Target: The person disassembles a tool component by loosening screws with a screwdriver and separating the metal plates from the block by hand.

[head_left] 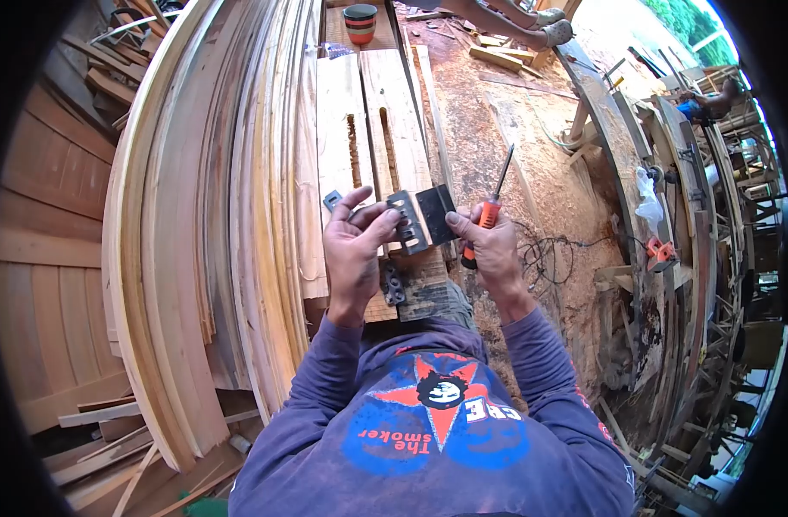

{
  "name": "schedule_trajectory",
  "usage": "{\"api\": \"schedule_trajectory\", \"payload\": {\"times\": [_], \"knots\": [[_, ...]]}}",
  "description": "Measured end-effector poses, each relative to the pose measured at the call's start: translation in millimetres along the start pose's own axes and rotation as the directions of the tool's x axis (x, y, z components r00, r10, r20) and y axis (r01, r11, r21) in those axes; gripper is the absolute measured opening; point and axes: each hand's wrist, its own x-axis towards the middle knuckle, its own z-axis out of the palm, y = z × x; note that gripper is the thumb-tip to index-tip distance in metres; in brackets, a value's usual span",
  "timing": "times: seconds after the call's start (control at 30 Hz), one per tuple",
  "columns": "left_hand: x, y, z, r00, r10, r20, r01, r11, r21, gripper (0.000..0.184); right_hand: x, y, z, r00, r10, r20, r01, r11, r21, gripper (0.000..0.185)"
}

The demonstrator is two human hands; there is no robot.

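Two pale timber pieces (342, 95) with long slots lie side by side in front of me. Above their near end, my left hand (355, 250) pinches a dark slotted metal plate (408, 222) between thumb and fingers. A small grey metal piece (333, 200) shows beside its fingertips. My right hand (495, 250) is closed round the orange handle of a screwdriver (490, 214), whose shaft points up and away. Its thumb touches a black flat plate (436, 214) just right of the slotted one. A metal part with holes (395, 284) rests on the wood below.
Long boards (178, 215) are stacked on the left. A striped cup (359, 24) stands at the far end of the timber. Sawdust (532, 155) and a tangled dark cord (549, 254) lie right. Another person's legs (506, 21) show at the top; another person (713, 102) is far right.
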Motion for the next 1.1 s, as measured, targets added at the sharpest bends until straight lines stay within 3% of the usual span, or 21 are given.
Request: {"api": "schedule_trajectory", "payload": {"times": [0.13, 0.23, 0.4, 0.67, 0.77, 1.1], "knots": [[3.1, -7.2, 14.3, 0.999, -0.04, 0.0, 0.039, 0.997, 0.067, 0.057, -10.4, 9.7, -0.2, 0.999, 0.05, 0.016, -0.052, 0.981, 0.184, 0.029], [4.8, -14.3, 12.5, 0.998, -0.069, 0.005, 0.068, 0.992, 0.105, 0.057, -16.3, 13.0, 0.1, 0.999, 0.049, 0.002, -0.048, 0.973, 0.225, 0.03], [3.4, -24.3, 11.2, 0.995, -0.093, 0.028, 0.09, 0.991, 0.095, 0.056, -23.7, 17.9, -0.3, 0.999, 0.048, 0.001, -0.047, 0.97, 0.24, 0.031], [1.9, -29.1, 15.1, 0.996, -0.048, 0.081, 0.021, 0.953, 0.303, 0.043, -26.4, 24.3, -1.4, 0.999, 0.047, -0.021, -0.042, 0.978, 0.204, 0.032], [-1.2, -27.1, 15.9, 0.995, -0.075, 0.066, 0.053, 0.957, 0.284, 0.038, -26.3, 27.5, -1.9, 0.998, 0.052, -0.035, -0.042, 0.971, 0.235, 0.031], [-10.9, -30.1, 11.1, 0.991, -0.119, 0.054, 0.091, 0.927, 0.364, 0.026, -31.1, 36.6, -4.5, 0.978, 0.21, 0.014, -0.203, 0.927, 0.316, 0.028]]}}
